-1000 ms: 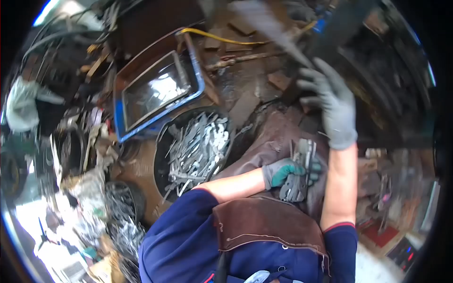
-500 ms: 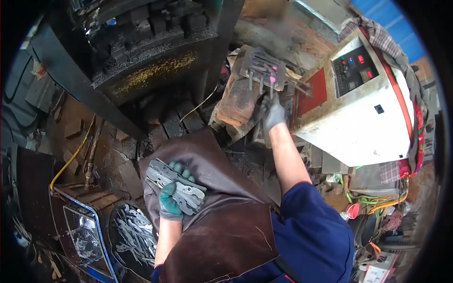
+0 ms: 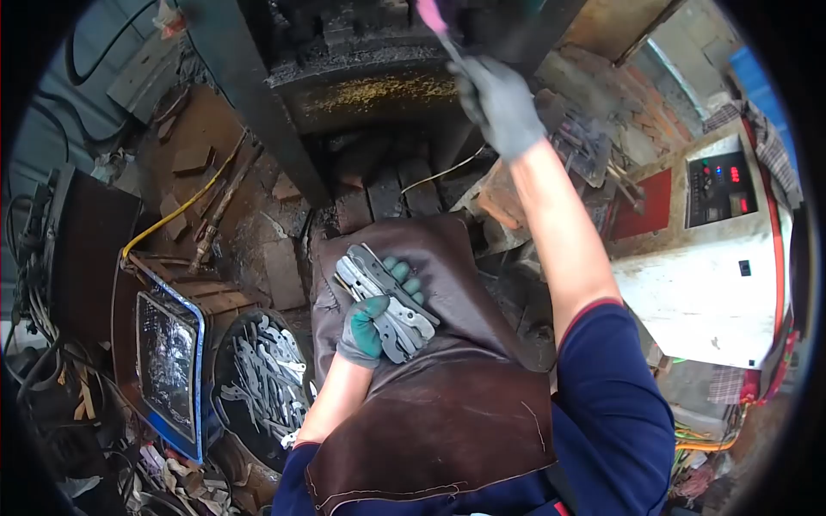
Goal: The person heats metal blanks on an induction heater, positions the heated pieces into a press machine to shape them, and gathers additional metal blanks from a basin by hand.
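A bundle of flat grey metal pieces (image 3: 396,314) lies in my left hand (image 3: 367,331), which wears a grey and green glove. Its fingers wrap round the bundle above the brown leather apron (image 3: 430,421). Stretched forward, my gloved right hand (image 3: 503,107) grips a thin metal piece (image 3: 443,34) whose far end glows pink. That piece is in front of the dark metal frame (image 3: 370,90) of a machine. More metal pieces (image 3: 585,142) lie on a plate to the right of my right forearm.
On the left, a dark tub (image 3: 262,378) holds many metal pieces, beside a blue-rimmed container (image 3: 168,370). A white cabinet (image 3: 710,284) with lit red digits stands at right. A yellow hose (image 3: 185,215) and bricks (image 3: 194,159) lie on the floor.
The view has turned back a little to the left. My right hand has left the plate of metal pieces and now holds a glowing piece before the machine. My left hand still holds its bundle.
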Motion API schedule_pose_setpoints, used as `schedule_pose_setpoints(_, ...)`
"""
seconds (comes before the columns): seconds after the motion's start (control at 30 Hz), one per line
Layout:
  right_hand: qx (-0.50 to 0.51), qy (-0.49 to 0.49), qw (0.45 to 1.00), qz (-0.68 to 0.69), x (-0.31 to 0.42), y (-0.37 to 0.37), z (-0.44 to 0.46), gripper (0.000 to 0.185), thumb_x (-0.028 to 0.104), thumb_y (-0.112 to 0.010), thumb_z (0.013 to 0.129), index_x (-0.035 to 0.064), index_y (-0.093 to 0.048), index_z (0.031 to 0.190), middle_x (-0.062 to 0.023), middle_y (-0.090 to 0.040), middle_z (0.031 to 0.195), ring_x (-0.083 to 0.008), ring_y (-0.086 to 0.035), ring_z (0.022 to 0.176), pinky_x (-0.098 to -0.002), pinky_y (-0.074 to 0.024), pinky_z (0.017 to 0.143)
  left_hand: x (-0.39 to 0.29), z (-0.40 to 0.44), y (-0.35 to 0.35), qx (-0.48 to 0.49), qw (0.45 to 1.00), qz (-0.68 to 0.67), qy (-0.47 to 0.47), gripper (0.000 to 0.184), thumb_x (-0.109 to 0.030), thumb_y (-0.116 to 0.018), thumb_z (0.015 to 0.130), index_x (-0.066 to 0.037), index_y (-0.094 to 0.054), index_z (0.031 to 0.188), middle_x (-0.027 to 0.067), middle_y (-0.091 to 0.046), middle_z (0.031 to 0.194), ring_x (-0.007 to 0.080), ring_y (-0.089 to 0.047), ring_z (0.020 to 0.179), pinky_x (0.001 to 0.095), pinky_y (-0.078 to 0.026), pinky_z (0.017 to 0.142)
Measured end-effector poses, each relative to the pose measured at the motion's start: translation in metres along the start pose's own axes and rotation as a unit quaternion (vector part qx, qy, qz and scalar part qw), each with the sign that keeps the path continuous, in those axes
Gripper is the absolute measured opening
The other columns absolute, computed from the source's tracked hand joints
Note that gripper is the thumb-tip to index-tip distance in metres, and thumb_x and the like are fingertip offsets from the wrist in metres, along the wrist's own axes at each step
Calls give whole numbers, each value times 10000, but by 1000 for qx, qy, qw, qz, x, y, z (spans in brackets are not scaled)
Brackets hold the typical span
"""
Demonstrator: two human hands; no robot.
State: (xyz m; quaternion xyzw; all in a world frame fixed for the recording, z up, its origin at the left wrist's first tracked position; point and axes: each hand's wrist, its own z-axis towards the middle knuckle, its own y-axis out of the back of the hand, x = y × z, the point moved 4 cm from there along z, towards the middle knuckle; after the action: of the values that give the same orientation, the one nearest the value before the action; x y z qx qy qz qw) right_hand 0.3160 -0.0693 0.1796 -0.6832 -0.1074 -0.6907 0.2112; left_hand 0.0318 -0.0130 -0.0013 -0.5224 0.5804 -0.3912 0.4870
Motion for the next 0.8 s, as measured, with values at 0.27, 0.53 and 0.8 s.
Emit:
schedule_pose_setpoints(0.27, -19, -43, 995, -85, -7, -46, 119, 302, 313, -613, 915, 51, -598, 766, -28, -550, 611, -120, -484, 494, -259, -372, 436, -7, -3, -1, 3, 1000, -16, -5, 694, -33, -649, 716, -49, -412, 1369, 124, -517, 1329, 305, -532, 1195, 462, -414, 1044)
schedule_pose_setpoints(0.53, 47, -30, 997, 59, 11, -46, 85, 256, 238, -544, 957, 24, -600, 828, -59, -584, 657, -146, -514, 531, -294, -416, 499, -10, -4, -6, 22, 998, -61, 0, 698, -35, -661, 737, -85, -396, 1381, 87, -491, 1365, 288, -514, 1217, 446, -415, 1045)
schedule_pose_setpoints(0.8, 241, -243, 904, -256, -82, -1, -124, 396, 377, -449, 969, 34, -619, 869, -47, -609, 684, -120, -578, 554, -243, -481, 509, -7, 0, -1, 39, 997, -72, 0, 713, -33, -633, 723, -70, -382, 1390, 114, -468, 1381, 320, -448, 1281, 470, -358, 1088)
